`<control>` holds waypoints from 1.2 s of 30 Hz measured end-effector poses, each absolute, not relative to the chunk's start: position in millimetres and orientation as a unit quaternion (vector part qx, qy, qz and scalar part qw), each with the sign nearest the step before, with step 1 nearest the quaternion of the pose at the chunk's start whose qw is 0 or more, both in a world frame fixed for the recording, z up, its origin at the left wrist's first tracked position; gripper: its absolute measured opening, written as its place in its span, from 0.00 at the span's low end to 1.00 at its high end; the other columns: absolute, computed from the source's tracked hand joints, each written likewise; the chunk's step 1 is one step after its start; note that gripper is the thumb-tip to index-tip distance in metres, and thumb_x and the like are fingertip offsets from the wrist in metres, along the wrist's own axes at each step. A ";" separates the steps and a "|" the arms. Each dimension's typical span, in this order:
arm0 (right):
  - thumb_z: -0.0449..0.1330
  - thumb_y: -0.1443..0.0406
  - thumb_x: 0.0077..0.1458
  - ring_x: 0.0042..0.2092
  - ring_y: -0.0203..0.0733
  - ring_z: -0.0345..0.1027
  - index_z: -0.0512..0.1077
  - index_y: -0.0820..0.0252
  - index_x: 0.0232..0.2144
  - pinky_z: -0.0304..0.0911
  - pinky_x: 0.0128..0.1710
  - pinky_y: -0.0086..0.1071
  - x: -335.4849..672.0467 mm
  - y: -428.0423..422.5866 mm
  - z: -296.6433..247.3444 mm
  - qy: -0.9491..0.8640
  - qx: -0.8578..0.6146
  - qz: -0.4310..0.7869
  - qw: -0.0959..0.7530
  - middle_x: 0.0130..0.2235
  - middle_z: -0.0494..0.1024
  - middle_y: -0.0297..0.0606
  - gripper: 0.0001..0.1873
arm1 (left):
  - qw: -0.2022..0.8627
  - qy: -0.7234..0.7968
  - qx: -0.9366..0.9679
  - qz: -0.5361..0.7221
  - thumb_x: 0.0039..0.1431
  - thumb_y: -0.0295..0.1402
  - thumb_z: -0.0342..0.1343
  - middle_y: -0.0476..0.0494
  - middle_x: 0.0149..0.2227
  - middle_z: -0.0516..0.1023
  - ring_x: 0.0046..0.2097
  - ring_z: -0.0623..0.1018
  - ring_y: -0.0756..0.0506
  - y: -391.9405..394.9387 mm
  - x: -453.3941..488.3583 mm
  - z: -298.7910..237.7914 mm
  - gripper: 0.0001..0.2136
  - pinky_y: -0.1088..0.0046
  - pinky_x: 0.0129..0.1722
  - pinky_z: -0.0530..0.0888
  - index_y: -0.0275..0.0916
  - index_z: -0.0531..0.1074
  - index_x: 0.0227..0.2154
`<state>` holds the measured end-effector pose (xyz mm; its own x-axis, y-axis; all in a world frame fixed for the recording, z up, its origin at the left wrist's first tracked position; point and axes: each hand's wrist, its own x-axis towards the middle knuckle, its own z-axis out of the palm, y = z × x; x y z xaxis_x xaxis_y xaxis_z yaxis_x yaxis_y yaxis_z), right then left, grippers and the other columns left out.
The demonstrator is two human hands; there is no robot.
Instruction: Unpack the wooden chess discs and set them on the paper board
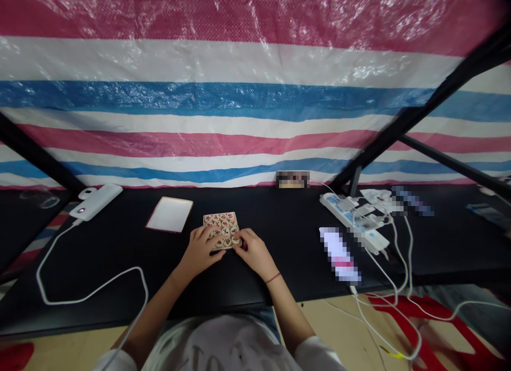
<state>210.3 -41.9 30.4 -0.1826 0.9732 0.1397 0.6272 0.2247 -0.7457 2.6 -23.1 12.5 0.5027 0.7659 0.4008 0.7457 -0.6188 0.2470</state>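
Xiangqi-piece grid (221, 229) points forward, skewed left.

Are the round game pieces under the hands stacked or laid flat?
Laid flat: the wooden xiangqi pieces sit side by side in rows, characters facing up, between the left hand and right hand.

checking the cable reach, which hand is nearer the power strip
The right hand is nearer: the white power strip lies off to its right, beyond its fingertips. The left hand is farther, on the other side of the wooden xiangqi pieces, which both hands touch.
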 end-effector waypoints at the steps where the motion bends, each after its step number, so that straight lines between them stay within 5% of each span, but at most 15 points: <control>1: 0.59 0.69 0.53 0.30 0.33 0.65 0.71 0.58 0.35 0.64 0.36 0.29 210.7 -42.2 28.8 -0.722 -0.555 0.274 0.309 0.40 0.71 0.36 0.05 | 0.024 0.436 0.868 0.236 0.57 0.37 0.58 0.42 0.49 0.74 0.52 0.68 0.40 -24.9 -1.7 10.0 0.14 0.61 0.52 0.64 0.46 0.75 0.46; 12: 0.57 0.72 0.53 0.31 0.32 0.67 0.70 0.57 0.34 0.66 0.35 0.28 209.3 -31.4 16.0 -0.741 -0.534 0.256 0.317 0.43 0.71 0.37 0.07 | 0.016 0.457 0.851 0.257 0.61 0.36 0.54 0.42 0.49 0.73 0.52 0.68 0.41 -20.0 -14.5 0.7 0.13 0.61 0.52 0.65 0.46 0.74 0.47; 18: 0.58 0.65 0.55 0.27 0.30 0.67 0.67 0.56 0.47 0.68 0.35 0.30 210.0 -26.5 19.5 -0.700 -0.540 0.294 0.363 0.47 0.69 0.39 0.16 | -0.056 0.634 0.707 0.309 0.65 0.40 0.45 0.35 0.52 0.73 0.54 0.67 0.36 -3.1 -49.4 -2.7 0.20 0.56 0.53 0.63 0.39 0.67 0.56; 24: 0.57 0.62 0.57 0.27 0.30 0.66 0.66 0.58 0.50 0.67 0.33 0.29 209.7 -29.2 23.7 -0.667 -0.537 0.309 0.414 0.43 0.69 0.38 0.18 | -0.030 0.665 0.704 0.246 0.64 0.36 0.47 0.38 0.46 0.79 0.49 0.73 0.38 6.2 -73.1 1.5 0.13 0.51 0.56 0.58 0.39 0.74 0.42; 28: 0.56 0.62 0.58 0.28 0.31 0.66 0.66 0.58 0.49 0.68 0.36 0.30 200.2 -28.6 27.4 -0.660 -0.527 0.319 0.430 0.42 0.71 0.39 0.16 | 0.113 0.659 0.650 0.362 0.63 0.40 0.47 0.39 0.43 0.79 0.46 0.76 0.41 1.8 -56.6 33.1 0.14 0.58 0.54 0.66 0.38 0.73 0.42; 33: 0.58 0.58 0.58 0.39 0.37 0.71 0.55 0.56 0.58 0.69 0.41 0.32 185.1 -23.5 30.2 -0.627 -0.516 0.365 0.455 0.52 0.70 0.45 0.29 | 0.432 0.522 0.444 0.586 0.59 0.49 0.51 0.42 0.46 0.78 0.48 0.78 0.43 -11.4 -17.0 56.0 0.19 0.64 0.49 0.74 0.40 0.69 0.43; 36: 0.54 0.56 0.61 0.39 0.38 0.72 0.49 0.57 0.62 0.69 0.40 0.32 179.1 -20.7 31.3 -0.594 -0.513 0.401 0.472 0.44 0.74 0.42 0.32 | 0.570 0.446 0.340 0.601 0.56 0.49 0.55 0.41 0.47 0.78 0.49 0.78 0.42 -15.2 0.3 50.2 0.19 0.63 0.47 0.76 0.40 0.68 0.42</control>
<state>179.1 -20.7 31.3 -0.0280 0.9886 0.1479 0.2315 0.1504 -0.9612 0.3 -15.2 50.2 -0.1204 0.9876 -0.1003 -0.3811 0.0473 0.9233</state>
